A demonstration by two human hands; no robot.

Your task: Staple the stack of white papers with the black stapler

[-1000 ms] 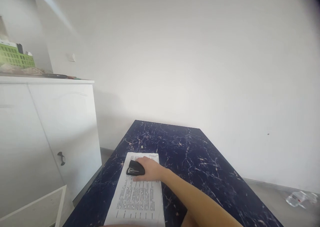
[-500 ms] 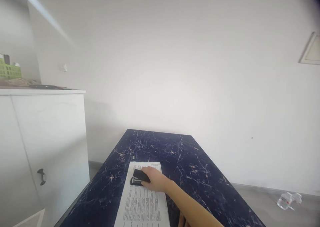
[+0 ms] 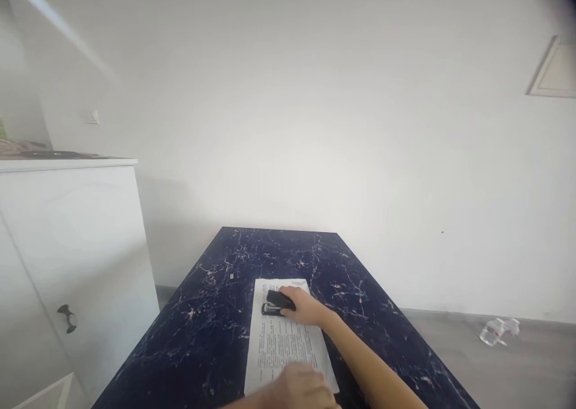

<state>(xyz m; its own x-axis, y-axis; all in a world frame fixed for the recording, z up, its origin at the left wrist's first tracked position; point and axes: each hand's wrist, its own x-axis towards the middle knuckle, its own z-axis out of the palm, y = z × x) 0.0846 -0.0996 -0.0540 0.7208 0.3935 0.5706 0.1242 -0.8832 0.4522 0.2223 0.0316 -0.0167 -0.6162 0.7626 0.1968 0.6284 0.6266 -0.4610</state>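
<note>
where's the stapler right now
In the head view, the stapler is in the right hand, at the upper left of the printed paper, farther out than the left hand.

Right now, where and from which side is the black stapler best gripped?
Probably at the rear end of the black stapler, coming from the person's right, where the right hand has it. Its open mouth points left over the printed paper, so a rear grip, fingers on top and thumb on the near side, should keep fingertips away from the mouth.
</note>
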